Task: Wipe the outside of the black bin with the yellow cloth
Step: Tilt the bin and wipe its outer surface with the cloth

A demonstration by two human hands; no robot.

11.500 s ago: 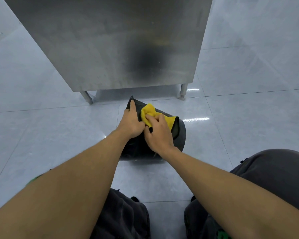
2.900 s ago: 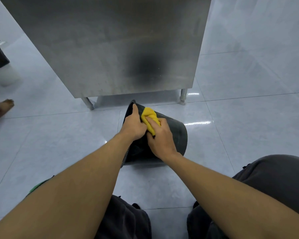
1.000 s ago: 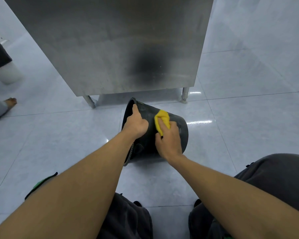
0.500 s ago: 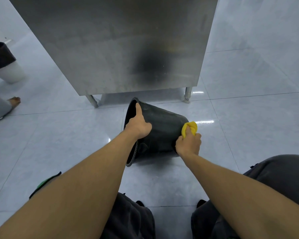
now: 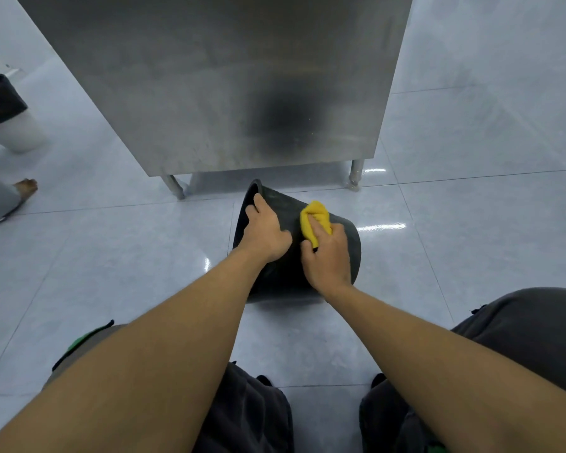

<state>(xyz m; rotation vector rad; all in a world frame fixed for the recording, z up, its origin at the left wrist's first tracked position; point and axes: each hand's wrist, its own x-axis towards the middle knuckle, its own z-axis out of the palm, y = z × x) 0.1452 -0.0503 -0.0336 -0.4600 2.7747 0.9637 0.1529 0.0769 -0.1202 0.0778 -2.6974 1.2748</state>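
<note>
Gripping the rim of the black bin (image 5: 347, 243) with our left hand (image 5: 265, 232), we have the fingers curled over the edge into the mouth and the thumb lying along the outer wall. Our right hand (image 5: 325, 256) is closed on the yellow cloth (image 5: 314, 219), bunched under the fingers and pressed flat against the bin's upper side wall, just right of the left hand; the two hands are close but not touching.

At the bottom of the frame we see our dark trousers (image 5: 249, 413), a knee on each side, and both bare forearms running up toward the centre. A strip of green shows at the lower left, by the left elbow; what it belongs to we cannot tell.

Just above centre, the bin lies tipped on the pale tiled floor (image 5: 111, 256), its open mouth turned to the left and its base to the right. A bright glare spot sits on the tile right of the base.

Beyond the bin, filling the upper middle of the frame, stands a steel cabinet (image 5: 209, 76) on short metal legs (image 5: 356, 173), with a dark smudge low on its panel. At the far left edge another person's bare foot (image 5: 27, 186) rests on the floor, and above it in the upper left stands a white bin (image 5: 17, 132) lined with a black bag.
</note>
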